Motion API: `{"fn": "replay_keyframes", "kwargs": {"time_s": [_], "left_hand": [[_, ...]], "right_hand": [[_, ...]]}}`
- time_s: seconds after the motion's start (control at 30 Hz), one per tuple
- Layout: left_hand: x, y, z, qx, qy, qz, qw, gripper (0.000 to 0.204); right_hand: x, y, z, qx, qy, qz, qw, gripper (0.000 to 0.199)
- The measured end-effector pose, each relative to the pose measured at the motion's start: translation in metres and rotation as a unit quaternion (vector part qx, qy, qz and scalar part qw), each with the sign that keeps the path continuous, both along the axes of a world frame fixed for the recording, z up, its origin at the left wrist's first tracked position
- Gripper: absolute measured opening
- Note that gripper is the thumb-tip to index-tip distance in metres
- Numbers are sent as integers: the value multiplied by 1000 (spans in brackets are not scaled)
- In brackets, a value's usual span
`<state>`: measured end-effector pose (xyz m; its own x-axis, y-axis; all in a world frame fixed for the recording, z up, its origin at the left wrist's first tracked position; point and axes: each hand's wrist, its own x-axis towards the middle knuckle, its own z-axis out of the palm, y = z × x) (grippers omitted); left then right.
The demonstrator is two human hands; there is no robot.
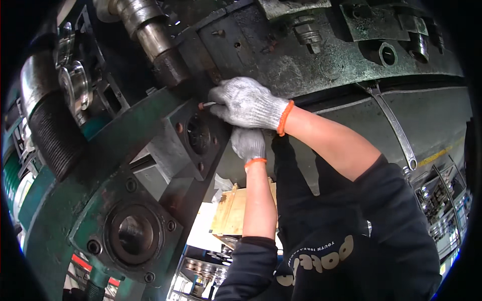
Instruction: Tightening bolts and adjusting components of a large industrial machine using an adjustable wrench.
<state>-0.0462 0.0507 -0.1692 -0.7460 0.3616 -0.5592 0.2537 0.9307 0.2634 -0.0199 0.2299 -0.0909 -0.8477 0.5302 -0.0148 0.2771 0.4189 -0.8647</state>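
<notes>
My right hand, in a grey knit glove with an orange cuff, has its fingers curled in a pinch. From them sticks out a thin metal rod with a reddish-brown end, pointing left. The rod lies just above a dark square block with a round bore and several bolt holes in its face. My left hand, gloved alike, is directly below the right one, beside the block's edge. Its fingers are hidden behind the right hand and the machine.
A large green machine frame with a bolted round flange fills the left. Metal shafts rise above. An open-ended wrench hangs from the machine edge at right. A wooden crate and shelved metal parts are below.
</notes>
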Motion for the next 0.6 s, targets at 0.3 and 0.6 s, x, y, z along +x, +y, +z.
{"fn": "replay_keyframes", "kwargs": {"time_s": [0.3, 0.6], "left_hand": [[39, -1, 69, 397, -330, 476, 712, 27], [18, 89, 110, 462, -326, 314, 763, 29]], "right_hand": [[89, 6, 43, -521, 50, -233, 819, 21], [153, -27, -1, -725, 334, -308, 517, 20]]}}
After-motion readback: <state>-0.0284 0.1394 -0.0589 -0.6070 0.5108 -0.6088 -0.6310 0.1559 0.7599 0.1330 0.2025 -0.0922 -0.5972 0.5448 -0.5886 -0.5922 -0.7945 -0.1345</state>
